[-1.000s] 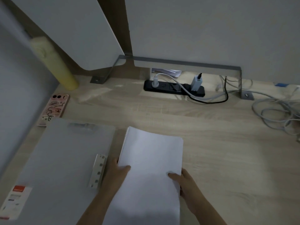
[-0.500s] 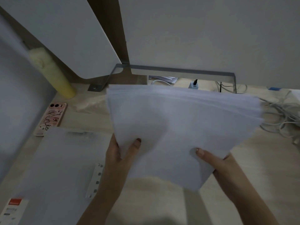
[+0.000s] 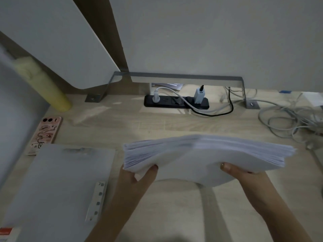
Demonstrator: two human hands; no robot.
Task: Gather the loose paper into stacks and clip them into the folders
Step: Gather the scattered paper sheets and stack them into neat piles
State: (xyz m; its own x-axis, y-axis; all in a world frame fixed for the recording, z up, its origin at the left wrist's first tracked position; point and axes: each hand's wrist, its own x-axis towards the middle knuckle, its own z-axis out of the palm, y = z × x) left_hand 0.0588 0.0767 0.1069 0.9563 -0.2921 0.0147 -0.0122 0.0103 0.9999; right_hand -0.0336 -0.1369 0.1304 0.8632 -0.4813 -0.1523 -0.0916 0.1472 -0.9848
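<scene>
Left hand [image 3: 138,179]: the fingers [image 3: 150,172] pinch the near left corner of the paper stack [image 3: 201,154], with the thumb lying on top. The other digits are under the sheets and hidden.

Right hand [image 3: 244,177]: same hold at the near edge towards the right. The thumb is flat on the top sheet and the rest is out of sight below.

Stack: plain white sheets, thick, carried level and clear of the desk [image 3: 174,215], with its shadow on the wood beneath. The long axis runs left to right, parallel to the desk's near edge. The near edge sags in a curve between the two hands. The left and far sides show layered sheet edges, slightly stepped and not flush.

Folder [image 3: 57,186]: a matt, translucent grey plastic rectangle lying flat at the near left corner of the desk. Its long axis runs near to far, just left of the left hand. A white perforated clip strip [image 3: 97,201] runs along its right edge.

Desk: pale wood grain. A phone [image 3: 46,131] in a pink patterned case lies at the left edge, beyond the folder. A black power strip [image 3: 176,102] sits at the far edge. Grey cables [image 3: 288,119] lie coiled near the far right corner. A yellow roll [image 3: 43,84] leans at the far left corner.
</scene>
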